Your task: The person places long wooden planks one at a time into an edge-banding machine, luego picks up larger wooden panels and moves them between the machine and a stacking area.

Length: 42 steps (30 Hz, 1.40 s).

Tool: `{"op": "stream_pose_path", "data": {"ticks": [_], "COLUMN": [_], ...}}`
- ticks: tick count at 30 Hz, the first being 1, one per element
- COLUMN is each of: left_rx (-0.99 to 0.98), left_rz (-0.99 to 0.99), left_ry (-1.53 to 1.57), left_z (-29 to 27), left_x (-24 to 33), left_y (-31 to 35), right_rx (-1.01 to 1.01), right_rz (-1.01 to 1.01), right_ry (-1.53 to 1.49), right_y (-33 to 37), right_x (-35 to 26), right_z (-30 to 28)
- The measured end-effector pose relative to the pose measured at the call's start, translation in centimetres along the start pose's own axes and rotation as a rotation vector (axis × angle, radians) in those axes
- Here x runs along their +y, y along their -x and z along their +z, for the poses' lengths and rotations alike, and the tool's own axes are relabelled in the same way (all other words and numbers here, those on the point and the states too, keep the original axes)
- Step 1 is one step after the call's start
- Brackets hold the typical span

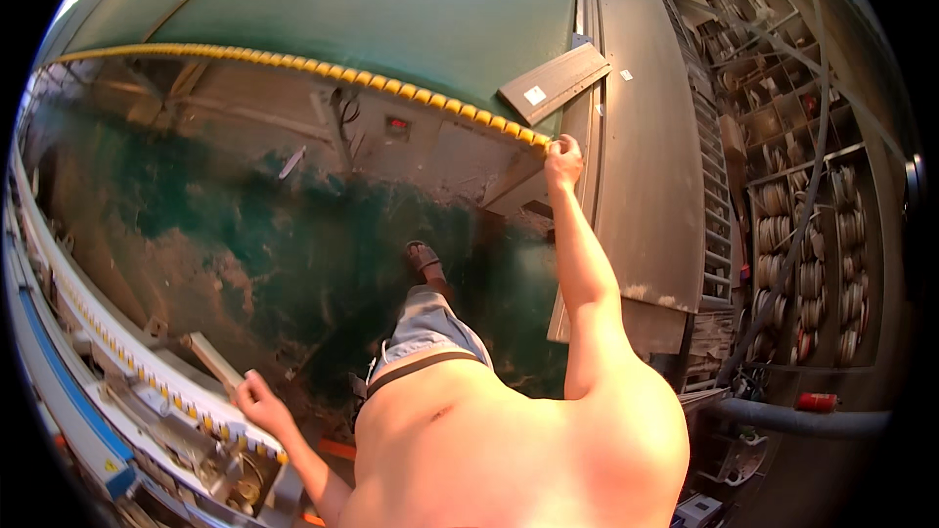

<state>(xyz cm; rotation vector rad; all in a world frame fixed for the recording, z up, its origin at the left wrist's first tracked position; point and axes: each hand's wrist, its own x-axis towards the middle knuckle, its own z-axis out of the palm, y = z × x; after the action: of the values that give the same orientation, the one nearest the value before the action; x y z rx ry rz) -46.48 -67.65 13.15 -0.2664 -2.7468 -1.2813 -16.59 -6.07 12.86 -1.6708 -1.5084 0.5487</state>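
Observation:
My left hand (264, 405) is low on the left, beside a long machine. Its fingers are closed around the near end of a pale flat strip (215, 362), which points away to the upper left. Stretched far ahead, my right hand (563, 162) is at the right end of a row of yellow rollers (391, 86) that edges a green-topped table (421, 10). The fingers there are bent together by the last roller; whatever they grip is hidden. Just beyond them, a dark grey-brown board (555, 81) with a white label lies across the table's corner.
A long grey metal surface (646, 147) runs along my right. Past it stand shelves (807, 235) stacked with many rolls. The machine (127, 362) on my left has a white rail and a blue stripe. Underfoot is a worn green floor (293, 264). A grey pipe (782, 418) lies at lower right.

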Motion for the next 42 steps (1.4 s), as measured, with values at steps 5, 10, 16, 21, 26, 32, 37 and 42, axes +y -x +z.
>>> {"op": "stream_pose_path", "data": {"ticks": [5,10,16,21,26,32,37,42], "left_rx": [-0.800,-1.253,-1.321,-1.403,-1.252,-1.213,-1.369,-1.353], "left_rz": [0.173,0.701,0.669,0.432,0.390,0.313,-0.096,-0.138], "left_ry": [0.228,0.173,0.222,0.215,0.219,0.062,0.095,0.355], "left_z": [19.5,34.8,45.7,49.3,56.7,59.4,62.2,58.1], "left_x": [21.0,36.9,46.4,47.4,48.5,51.9,52.7,52.9], "left_y": [0.0,-0.6,1.9,4.9,8.7,12.7,11.1,5.5], "right_rx": [0.055,-0.140,-0.173,-0.170,-0.122,0.122,0.158,0.027], "right_rz": [0.121,0.410,0.553,0.597,0.427,0.264,0.552,0.390], "right_ry": [0.288,0.426,0.184,0.090,0.005,0.104,-0.557,-0.435], "right_y": [-11.6,-13.8,-16.5,-16.6,-16.3,-14.9,-16.7,-17.7], "right_x": [2.9,1.5,2.4,5.5,5.5,3.2,1.9,2.0], "right_z": [3.2,5.8,3.0,2.8,2.7,4.1,2.6,2.4]}}
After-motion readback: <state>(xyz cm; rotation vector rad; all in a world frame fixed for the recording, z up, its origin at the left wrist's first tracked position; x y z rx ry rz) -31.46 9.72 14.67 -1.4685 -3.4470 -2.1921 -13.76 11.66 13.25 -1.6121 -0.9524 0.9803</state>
